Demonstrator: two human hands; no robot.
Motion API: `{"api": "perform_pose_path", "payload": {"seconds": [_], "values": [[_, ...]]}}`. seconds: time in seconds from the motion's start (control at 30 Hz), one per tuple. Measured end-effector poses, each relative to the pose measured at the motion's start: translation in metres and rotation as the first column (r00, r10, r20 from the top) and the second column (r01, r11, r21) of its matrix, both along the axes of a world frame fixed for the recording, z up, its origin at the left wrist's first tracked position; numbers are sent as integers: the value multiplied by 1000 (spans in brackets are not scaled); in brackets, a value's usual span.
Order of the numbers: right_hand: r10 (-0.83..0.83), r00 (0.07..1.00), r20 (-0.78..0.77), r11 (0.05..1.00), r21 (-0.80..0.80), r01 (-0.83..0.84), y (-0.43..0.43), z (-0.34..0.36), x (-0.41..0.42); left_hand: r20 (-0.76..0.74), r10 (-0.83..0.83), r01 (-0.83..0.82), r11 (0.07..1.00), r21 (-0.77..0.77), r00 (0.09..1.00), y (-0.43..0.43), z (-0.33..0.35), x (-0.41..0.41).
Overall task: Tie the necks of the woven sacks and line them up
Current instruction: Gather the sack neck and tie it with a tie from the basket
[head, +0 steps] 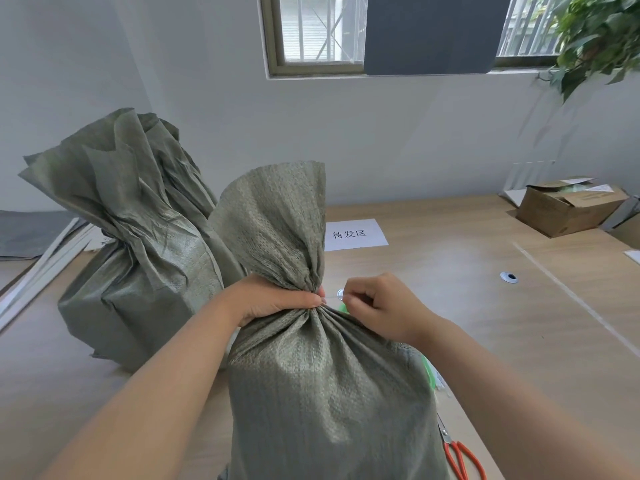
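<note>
Woven grey-green cloth fills the near middle of the view, where the near sack (322,393) is stood upright on the wooden table (485,323). Just to its right, at the near edge, a pair of scissors (462,455) with orange handles is laid flat on the wood. The neck of this sack is gathered into tight pleats and is gripped by the left hand (273,299), whose fingers are curled round it from the left, the thumb pressed across the front. A thin pale strand (330,297) is seen running from that thumb to the right hand (377,306), by which it is pinched between thumb and fingertips just beside the neck; whether it is wound fully round the neck cannot be told. Above the grip the sack's open top is fanned upward. Something bright green (429,372) is partly hidden behind the sack on its right. Farther off on the left, a second sack (138,271) is stood upright with its neck drawn in, and a third sack (180,161) is partly seen behind it. White strips (41,268) are laid at the left edge. Beyond the hands, a sheet of paper (355,234) printed with characters is laid flat, and a round metal grommet (509,277) is set into the table on the right. An open cardboard box (568,206) is placed at the far right. On the far wall a window (311,32) is partly covered by a dark panel (433,32), with a leafy plant (599,32) at its right.
</note>
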State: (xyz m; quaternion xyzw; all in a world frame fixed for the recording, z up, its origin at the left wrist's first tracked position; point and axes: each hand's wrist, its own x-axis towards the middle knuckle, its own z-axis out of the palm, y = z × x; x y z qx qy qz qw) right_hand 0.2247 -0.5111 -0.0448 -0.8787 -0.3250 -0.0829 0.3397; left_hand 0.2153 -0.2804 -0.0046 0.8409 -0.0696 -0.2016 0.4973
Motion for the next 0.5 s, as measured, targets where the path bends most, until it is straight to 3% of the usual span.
{"api": "perform_pose_path", "payload": {"seconds": [0.1,0.17,0.27,0.3,0.37,0.43,0.5], "values": [[-60,997,-38,997,44,62,-11,-4,2,1,-10,10,1000,-4,1000,1,-3,0],[-192,977,-89,967,155,204,-29,-13,6,-7,11,-11,1000,-6,1000,1,-4,0],[-477,837,-267,794,278,541,-69,-53,11,3,23,-23,1000,-12,1000,2,-4,-1],[-557,754,-349,727,234,646,-83,-76,11,11,26,-26,1000,-14,1000,2,-5,-1],[-656,563,-502,652,-2,758,-108,-134,3,26,38,-37,999,-30,999,2,-6,-1],[-693,427,-582,664,-283,692,-126,-194,-15,30,43,-42,998,-56,999,1,-8,0],[-735,357,-577,663,-500,556,-135,-245,-43,35,63,-61,996,-61,997,1,-8,1]]}}
